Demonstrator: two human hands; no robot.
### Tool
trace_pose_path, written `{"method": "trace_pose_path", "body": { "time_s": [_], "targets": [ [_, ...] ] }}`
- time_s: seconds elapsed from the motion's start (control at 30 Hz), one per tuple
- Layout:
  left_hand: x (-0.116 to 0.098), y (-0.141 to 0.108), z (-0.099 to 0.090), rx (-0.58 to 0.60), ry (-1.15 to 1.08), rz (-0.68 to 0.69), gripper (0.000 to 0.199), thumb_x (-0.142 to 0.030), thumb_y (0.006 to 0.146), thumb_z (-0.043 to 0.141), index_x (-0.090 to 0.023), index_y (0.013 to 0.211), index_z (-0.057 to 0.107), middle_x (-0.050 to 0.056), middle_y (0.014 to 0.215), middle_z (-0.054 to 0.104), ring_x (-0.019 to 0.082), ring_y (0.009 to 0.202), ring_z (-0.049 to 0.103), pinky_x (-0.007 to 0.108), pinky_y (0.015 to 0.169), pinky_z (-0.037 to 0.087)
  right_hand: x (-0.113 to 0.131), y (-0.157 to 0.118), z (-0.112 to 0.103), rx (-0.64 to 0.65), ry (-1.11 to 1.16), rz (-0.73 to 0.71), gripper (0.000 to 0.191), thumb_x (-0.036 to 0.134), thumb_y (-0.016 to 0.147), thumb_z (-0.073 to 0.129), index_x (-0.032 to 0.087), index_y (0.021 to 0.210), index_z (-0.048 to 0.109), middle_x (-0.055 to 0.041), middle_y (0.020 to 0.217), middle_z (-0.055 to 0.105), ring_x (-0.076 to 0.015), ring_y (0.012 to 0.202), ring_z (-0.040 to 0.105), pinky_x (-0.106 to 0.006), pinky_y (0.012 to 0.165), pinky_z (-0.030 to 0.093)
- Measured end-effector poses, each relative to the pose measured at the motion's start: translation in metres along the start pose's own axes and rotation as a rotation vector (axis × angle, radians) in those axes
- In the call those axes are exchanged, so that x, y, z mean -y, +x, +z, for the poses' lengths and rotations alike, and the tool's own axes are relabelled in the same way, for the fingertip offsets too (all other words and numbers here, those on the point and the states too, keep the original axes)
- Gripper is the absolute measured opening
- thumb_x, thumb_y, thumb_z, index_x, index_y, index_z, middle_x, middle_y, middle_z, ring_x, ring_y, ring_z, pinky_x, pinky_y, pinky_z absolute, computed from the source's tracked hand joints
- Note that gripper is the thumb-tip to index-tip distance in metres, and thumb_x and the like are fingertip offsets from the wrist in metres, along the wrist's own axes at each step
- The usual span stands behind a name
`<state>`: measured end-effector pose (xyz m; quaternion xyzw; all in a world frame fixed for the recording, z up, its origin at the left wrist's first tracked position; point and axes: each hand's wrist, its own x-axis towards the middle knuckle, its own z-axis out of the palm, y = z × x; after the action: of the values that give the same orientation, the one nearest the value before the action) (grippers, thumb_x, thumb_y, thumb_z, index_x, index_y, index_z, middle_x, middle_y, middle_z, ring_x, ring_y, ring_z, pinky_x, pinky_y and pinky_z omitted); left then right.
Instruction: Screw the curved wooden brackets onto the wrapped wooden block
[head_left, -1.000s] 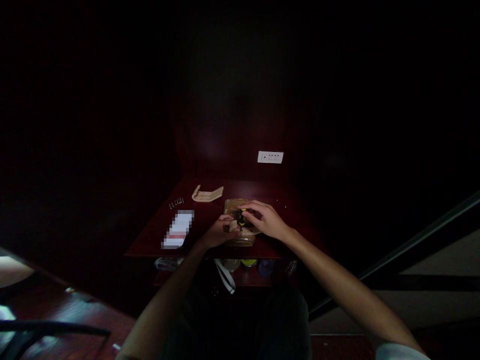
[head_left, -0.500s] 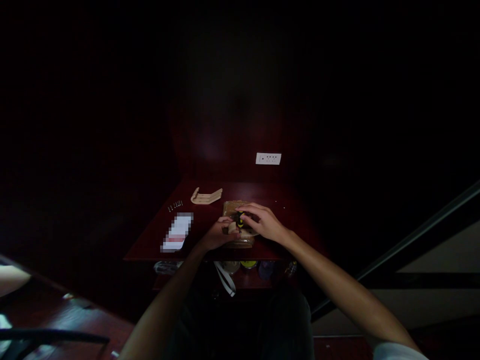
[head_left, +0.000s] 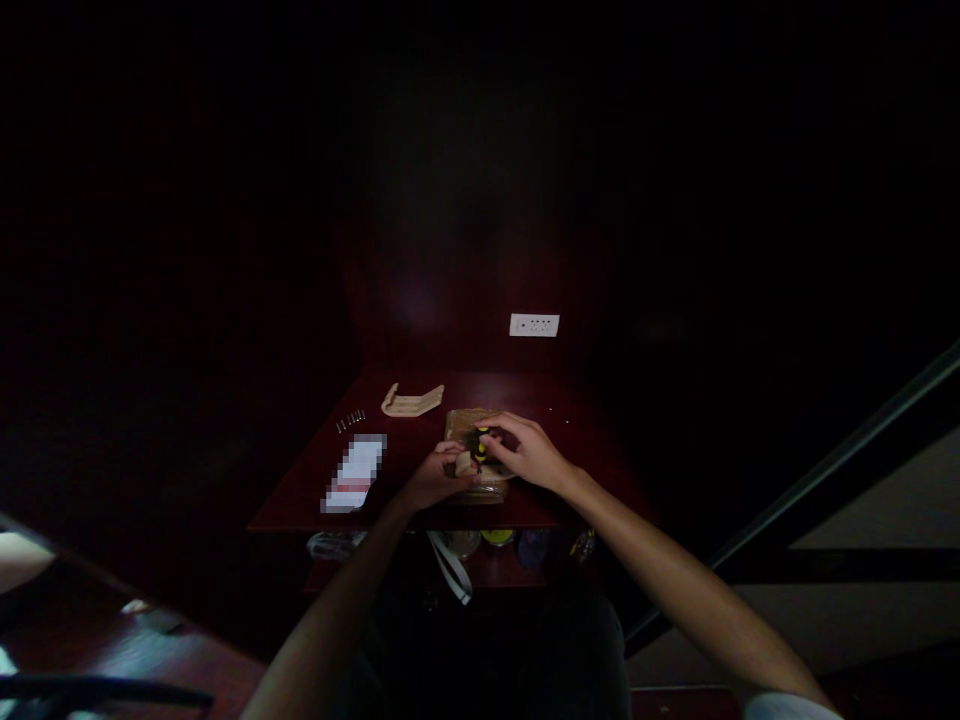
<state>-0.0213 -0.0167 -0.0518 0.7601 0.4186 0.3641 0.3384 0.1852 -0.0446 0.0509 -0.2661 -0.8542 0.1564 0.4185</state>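
Note:
My right hand (head_left: 529, 448) closes its fingers round the black and yellow handle of a screwdriver (head_left: 481, 443), which stands upright over a pale wooden piece (head_left: 463, 464). My left hand (head_left: 437, 475) grips that wooden piece from the left side. Under both lies a brown block wrapped in clear plastic or tape (head_left: 459, 424). The screwdriver's tip and much of the wooden piece are hidden by my fingers. Farther back on the left rests a curved, slatted wooden piece (head_left: 412, 403), with several small screws (head_left: 350, 420) in a row beside it.
A phone with a blurred screen (head_left: 355, 474) lies left on the dark red table (head_left: 292, 505). A white socket (head_left: 535, 325) is on the wall behind. On the shelf below, a white strap (head_left: 450, 570) hangs near several containers. Part of another person's arm (head_left: 22, 560) shows far left.
The whole view has shifted slightly, so the table sits a little lower. My right hand's fingers have turned a little about the screwdriver handle; my left hand keeps its hold.

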Motion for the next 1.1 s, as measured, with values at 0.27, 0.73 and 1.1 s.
{"method": "trace_pose_path", "body": {
  "time_s": [0.27,0.73,1.1],
  "targets": [
    [0.0015,-0.0001,0.0005,-0.005,-0.004,0.005,0.036,-0.049,0.066,0.072,-0.020,0.088,0.072,0.006,0.117,0.052,0.023,0.114,0.048,0.029,0.100,0.037,-0.0006,0.0008,0.0007,0.006,0.023,-0.034,0.026,0.019,0.089,0.048,0.021,0.113,0.058,-0.0068,0.109,0.063,-0.0162,0.097,0.060,-0.030,0.083,0.048],
    [0.0026,-0.0005,0.0010,-0.009,-0.018,0.003,0.037,-0.048,0.066,0.072,-0.019,0.089,0.071,0.007,0.117,0.050,0.023,0.113,0.048,0.030,0.100,0.037,-0.0025,0.0004,0.0034,-0.012,0.046,-0.001,0.018,0.022,0.087,0.052,0.019,0.104,0.054,-0.0065,0.100,0.061,-0.0153,0.082,0.060,-0.028,0.072,0.049],
    [0.0009,0.0002,0.0001,-0.007,0.001,0.007,0.036,-0.048,0.066,0.071,-0.019,0.087,0.071,0.008,0.116,0.051,0.023,0.115,0.047,0.031,0.100,0.038,0.0032,0.0011,0.0032,0.047,0.060,0.010,0.021,0.023,0.086,0.054,0.021,0.106,0.052,-0.0061,0.101,0.060,-0.0163,0.088,0.060,-0.030,0.076,0.050]
  ]
}}
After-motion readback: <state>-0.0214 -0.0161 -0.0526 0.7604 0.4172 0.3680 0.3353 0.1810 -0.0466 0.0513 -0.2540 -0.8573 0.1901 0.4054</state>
